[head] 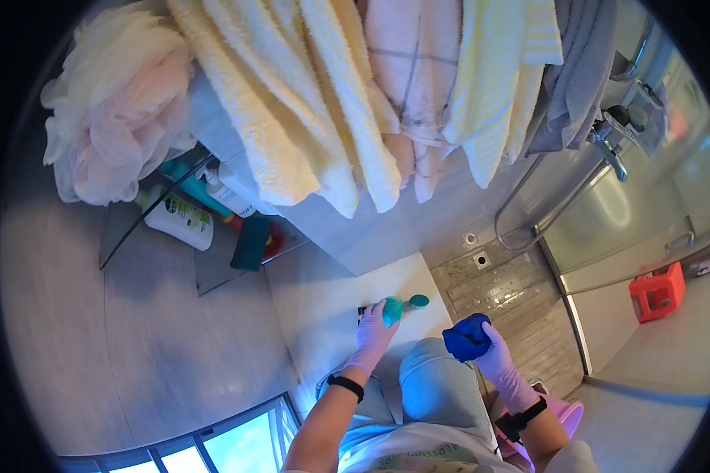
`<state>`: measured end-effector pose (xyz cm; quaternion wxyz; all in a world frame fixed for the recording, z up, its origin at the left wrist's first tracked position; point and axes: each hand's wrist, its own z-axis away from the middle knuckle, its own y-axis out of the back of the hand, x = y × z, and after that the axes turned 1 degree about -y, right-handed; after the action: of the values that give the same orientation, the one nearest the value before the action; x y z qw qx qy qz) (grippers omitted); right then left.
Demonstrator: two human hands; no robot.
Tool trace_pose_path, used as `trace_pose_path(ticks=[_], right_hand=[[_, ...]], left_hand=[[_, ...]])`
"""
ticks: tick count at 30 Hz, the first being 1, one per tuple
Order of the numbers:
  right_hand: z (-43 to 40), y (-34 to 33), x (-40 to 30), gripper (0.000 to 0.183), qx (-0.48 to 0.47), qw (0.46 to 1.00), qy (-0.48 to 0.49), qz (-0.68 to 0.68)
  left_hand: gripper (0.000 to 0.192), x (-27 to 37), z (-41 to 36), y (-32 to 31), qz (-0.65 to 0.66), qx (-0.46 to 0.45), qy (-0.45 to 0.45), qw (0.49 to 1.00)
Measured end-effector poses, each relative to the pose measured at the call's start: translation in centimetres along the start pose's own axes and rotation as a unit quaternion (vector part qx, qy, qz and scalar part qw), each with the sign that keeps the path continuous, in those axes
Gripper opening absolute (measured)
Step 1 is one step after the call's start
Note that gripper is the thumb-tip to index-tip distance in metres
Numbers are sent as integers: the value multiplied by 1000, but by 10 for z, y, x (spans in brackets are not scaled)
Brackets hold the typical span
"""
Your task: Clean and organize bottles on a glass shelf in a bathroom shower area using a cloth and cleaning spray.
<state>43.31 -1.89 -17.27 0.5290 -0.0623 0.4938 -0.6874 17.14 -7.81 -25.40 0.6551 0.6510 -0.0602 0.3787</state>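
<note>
Both hands wear thin pink gloves, with black bands on the wrists. My left hand [374, 336] grips a translucent green container [392, 311] over a white ledge [343, 290]. Just right of it, a round green cap or jar [419, 301] sits on the ledge. A small dark object [361, 313] lies partly hidden behind my left hand. My right hand [497, 353] holds a bunched dark blue cloth [466, 337] above the ledge's right edge, near my knee.
Towels [307, 106] and mesh bath puffs [118, 106] hang ahead. A glass corner shelf [219, 278] carries bottles [180, 222] and a dark green sponge [250, 243]. A faucet [612, 148] with a hose is at right, near a red basket [657, 292]. A pink bucket [568, 417] stands beside me on the wet floor [509, 295].
</note>
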Motion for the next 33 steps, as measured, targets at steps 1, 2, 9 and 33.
trace_pose_path(ticks=[1,2,9,33], right_hand=[[0,2,-1,50,2,1000,2,-2],[0,5,-1,49,11,1000,1,14],[-8,-4,6,46,35,997,12,62],[-64,-90,89,33,22,896,295,331]], left_hand=[[54,6,-4,-1,-33,-24,19,999],[54,5,-8,-5,-34,-25,17,999],[35,-1,-20,-10,-13,-44,15,999],[32,125,70,202,155,280,-272,908]])
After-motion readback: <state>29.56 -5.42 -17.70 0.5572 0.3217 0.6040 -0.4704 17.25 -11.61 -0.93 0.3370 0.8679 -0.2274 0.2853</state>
